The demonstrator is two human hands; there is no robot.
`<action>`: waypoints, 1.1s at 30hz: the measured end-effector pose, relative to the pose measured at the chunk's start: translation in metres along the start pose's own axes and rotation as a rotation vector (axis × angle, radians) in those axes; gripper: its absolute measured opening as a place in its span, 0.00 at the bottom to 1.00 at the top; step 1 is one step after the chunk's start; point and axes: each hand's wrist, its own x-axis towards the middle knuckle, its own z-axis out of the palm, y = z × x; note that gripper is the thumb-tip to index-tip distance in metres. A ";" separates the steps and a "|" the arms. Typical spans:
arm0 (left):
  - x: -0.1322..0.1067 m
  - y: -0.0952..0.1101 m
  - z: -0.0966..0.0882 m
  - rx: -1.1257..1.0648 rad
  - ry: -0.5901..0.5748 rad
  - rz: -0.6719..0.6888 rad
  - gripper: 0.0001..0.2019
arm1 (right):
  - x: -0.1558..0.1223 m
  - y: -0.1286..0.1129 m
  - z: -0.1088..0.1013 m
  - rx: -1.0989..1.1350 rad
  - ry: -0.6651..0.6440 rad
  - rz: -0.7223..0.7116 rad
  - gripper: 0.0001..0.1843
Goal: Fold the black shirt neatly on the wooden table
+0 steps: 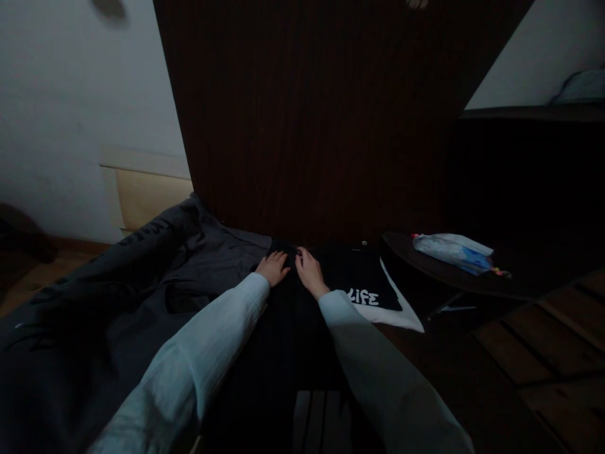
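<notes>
A black garment [283,340] lies spread out in front of me, dark and hard to make out, with white stripes near the bottom of the view. My left hand [274,268] rests flat on its far end, fingers stretched out. Beside it, my right hand [309,271] has its fingers bent and pinched at the garment's far edge. Just right of that hand lies a folded black piece of cloth [363,277] with white lettering, on top of something white [401,318]. To the left a dark grey garment [189,258] lies crumpled.
A tall dark wooden panel [307,126] rises right behind the clothes. At the right, a plastic packet [454,252] lies on a dark rounded surface [401,249]. Wooden slats [553,340] show at the lower right. A pale wall [70,94] stands at the left.
</notes>
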 end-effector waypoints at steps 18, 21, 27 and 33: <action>0.018 -0.015 0.033 -0.060 0.280 -0.114 0.24 | -0.003 0.004 0.007 0.042 -0.302 -0.100 0.27; 0.017 -0.016 0.032 -0.048 0.297 0.007 0.21 | 0.005 0.009 0.003 0.101 -0.157 0.041 0.20; 0.020 -0.017 0.033 -0.105 0.201 0.063 0.18 | 0.027 0.026 -0.014 0.013 -0.100 0.111 0.21; 0.019 -0.017 0.033 -0.122 0.205 0.116 0.20 | 0.042 0.034 -0.011 -0.001 -0.210 0.093 0.12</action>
